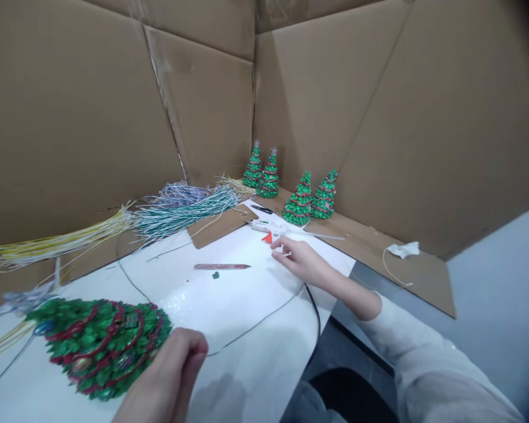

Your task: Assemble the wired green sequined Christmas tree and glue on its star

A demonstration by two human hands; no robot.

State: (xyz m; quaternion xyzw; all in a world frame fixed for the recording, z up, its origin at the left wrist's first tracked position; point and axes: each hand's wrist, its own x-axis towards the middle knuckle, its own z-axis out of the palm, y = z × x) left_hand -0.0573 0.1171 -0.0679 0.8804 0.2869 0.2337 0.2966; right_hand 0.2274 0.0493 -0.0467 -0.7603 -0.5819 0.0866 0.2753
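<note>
The right hand (302,258), its grip slightly spread, is nearest the glue gun (274,228), which lies just beyond it on the counter (229,305), long axis running left-right, while the left hand (176,358) pinches thin wire (256,326) beside the sideways tree (108,346).

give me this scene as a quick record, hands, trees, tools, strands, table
left hand: closed, seemingly pinching a thin grey-green string
right hand: partly curled beside a white glue gun with orange trigger; grip unclear
nearest tree: large green leafy cone with red garlands, tilted
far trees: four green cones with red garlands, upright
other tool: pinkish pointed stick, lying flat
strands: yellow-white bundle, teal-white bundle
table: white, small green scrap on it
</note>
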